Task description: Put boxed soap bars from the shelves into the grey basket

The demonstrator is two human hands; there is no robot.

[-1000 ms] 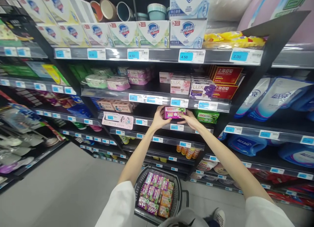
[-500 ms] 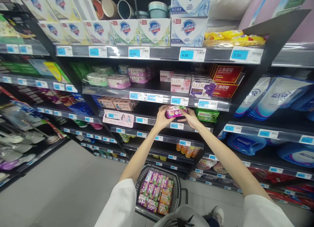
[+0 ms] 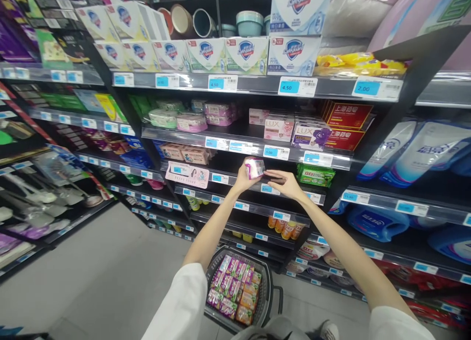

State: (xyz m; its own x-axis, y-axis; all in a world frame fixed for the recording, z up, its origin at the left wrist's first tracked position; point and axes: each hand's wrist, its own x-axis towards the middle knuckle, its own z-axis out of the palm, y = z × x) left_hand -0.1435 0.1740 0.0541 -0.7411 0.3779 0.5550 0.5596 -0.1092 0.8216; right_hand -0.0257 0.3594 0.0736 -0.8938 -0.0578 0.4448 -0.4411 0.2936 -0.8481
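My left hand (image 3: 243,179) is closed round a small pink and purple soap pack (image 3: 254,168), held up on end in front of the third shelf (image 3: 257,185). My right hand (image 3: 286,182) reaches beside it, fingers stretched flat towards the pack, holding nothing. Both arms extend from white sleeves. Below my arms a dark basket (image 3: 265,300) on the floor holds several similar pink, purple and orange packs.
Green soap packs (image 3: 315,174) lie just right of my hands. LUX boxes (image 3: 279,129) and red boxes (image 3: 342,124) fill the shelf above; Safeguard boxes (image 3: 246,55) the top one. Blue detergent pouches (image 3: 415,143) stand at right. Grey floor stretches left, with another rack beyond.
The pack was gripped flat by both hands; now only the left hand holds it, turned on end. The right hand has let go and opened. The view shifted slightly rightward.
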